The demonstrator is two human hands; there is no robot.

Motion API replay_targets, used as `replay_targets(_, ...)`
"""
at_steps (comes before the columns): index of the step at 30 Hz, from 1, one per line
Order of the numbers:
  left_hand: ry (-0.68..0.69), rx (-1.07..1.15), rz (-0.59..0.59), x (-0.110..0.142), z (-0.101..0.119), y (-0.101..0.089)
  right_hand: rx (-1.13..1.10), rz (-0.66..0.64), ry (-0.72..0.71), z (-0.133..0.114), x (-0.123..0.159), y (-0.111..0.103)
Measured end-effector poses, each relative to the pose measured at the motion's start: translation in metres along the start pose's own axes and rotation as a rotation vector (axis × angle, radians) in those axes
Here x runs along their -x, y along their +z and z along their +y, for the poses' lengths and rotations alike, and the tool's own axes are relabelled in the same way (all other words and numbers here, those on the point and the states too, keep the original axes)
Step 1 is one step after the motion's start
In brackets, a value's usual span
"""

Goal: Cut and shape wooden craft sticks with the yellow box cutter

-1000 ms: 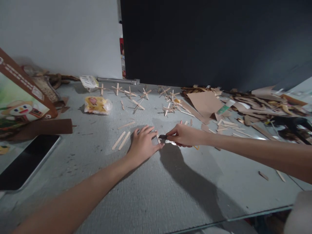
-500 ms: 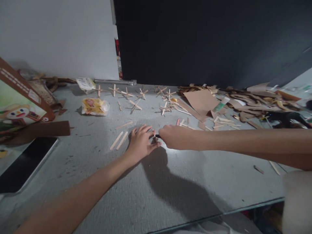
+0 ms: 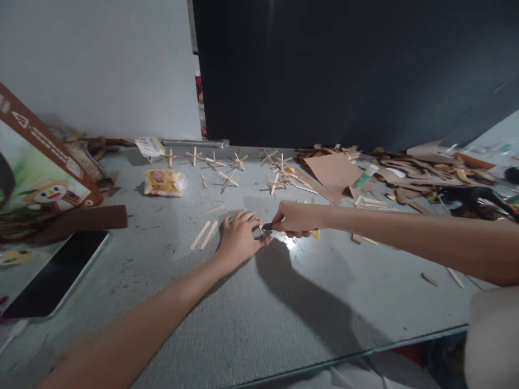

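Observation:
My left hand [image 3: 242, 235] rests on the grey tabletop, thumb and forefinger closed on a short piece of wooden craft stick [image 3: 261, 230]. My right hand [image 3: 298, 219] is wrapped round what looks like a utility knife [image 3: 267, 227]; its dark end meets the stick piece, and a bit of yellow handle shows behind the fingers. Two whole craft sticks [image 3: 208, 235] lie side by side just left of my left hand, with a thinner stick [image 3: 211, 210] beyond them. Small crossed-stick figures [image 3: 238, 161] stand or lie along the back.
A phone [image 3: 59, 273] and a printed carton [image 3: 48, 173] are at the left. Near the back lies a yellow packet [image 3: 164, 182]. Cardboard scraps [image 3: 332, 170], a glue stick [image 3: 365, 176] and loose sticks cover the back right. The table edge [image 3: 344, 359] runs in front.
My right hand has turned and drawn back slightly right, showing more of the knife's dark end and its yellow handle. My left hand keeps its pinch. The view has shifted a little.

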State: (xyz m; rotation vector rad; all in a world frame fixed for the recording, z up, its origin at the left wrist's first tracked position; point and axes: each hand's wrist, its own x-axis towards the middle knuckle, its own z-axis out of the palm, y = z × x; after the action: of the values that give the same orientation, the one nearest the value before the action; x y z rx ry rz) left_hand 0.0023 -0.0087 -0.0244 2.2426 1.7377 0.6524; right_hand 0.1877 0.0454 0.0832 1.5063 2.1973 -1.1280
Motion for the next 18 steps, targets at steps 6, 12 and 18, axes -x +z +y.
replay_targets(6,-0.023,0.007,-0.008,0.001,0.003,-0.002,-0.437,-0.171,0.148,0.018,-0.013,-0.005)
replay_targets(12,-0.022,-0.006,0.009,0.003,0.005,-0.002,-0.414,-0.152,0.093,0.030,-0.013,0.000)
replay_targets(18,-0.019,-0.004,0.002,0.003,0.004,-0.001,0.182,0.097,-0.144,0.014,0.003,0.013)
